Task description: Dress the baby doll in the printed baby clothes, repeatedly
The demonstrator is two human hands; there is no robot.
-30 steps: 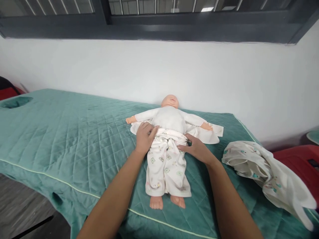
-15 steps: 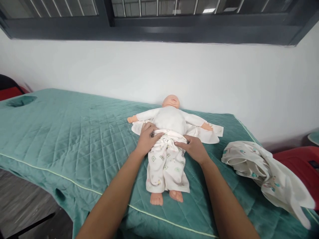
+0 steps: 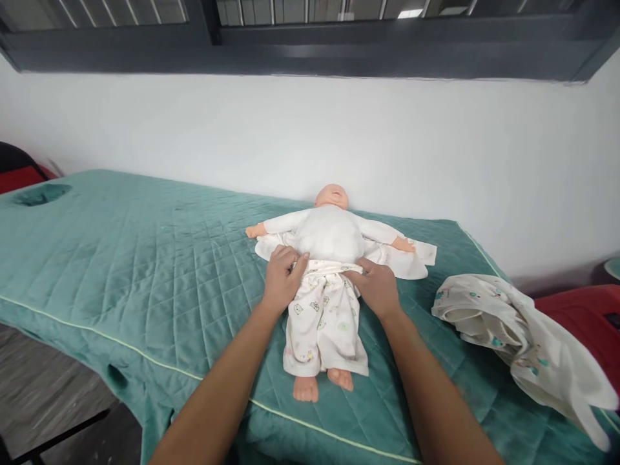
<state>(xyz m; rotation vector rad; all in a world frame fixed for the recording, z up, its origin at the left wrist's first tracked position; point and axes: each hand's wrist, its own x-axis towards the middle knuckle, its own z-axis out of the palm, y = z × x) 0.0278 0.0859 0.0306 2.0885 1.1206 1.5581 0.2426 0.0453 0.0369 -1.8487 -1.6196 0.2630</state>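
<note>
A baby doll [image 3: 330, 227] lies on its back on a teal quilted table [image 3: 145, 258], head toward the wall, arms spread. It wears a white top and printed white trousers [image 3: 323, 326]. My left hand [image 3: 281, 278] grips the trousers' waistband at the doll's left-of-frame hip, fingers curled. At the other hip, my right hand [image 3: 376, 286] pinches the same waistband. An open white garment [image 3: 411, 261] lies spread under the doll's torso. Bare doll feet stick out below the trouser legs.
A crumpled printed cloth [image 3: 513, 342] lies at the table's right end. Red seats [image 3: 581, 316] stand beyond it and at far left. A face hole [image 3: 41, 194] is in the table's left end. A white wall runs close behind the doll.
Both hands have shifted slightly up the doll's waist with the waistband, which now sits higher against the white top. The doll has stayed in place.
</note>
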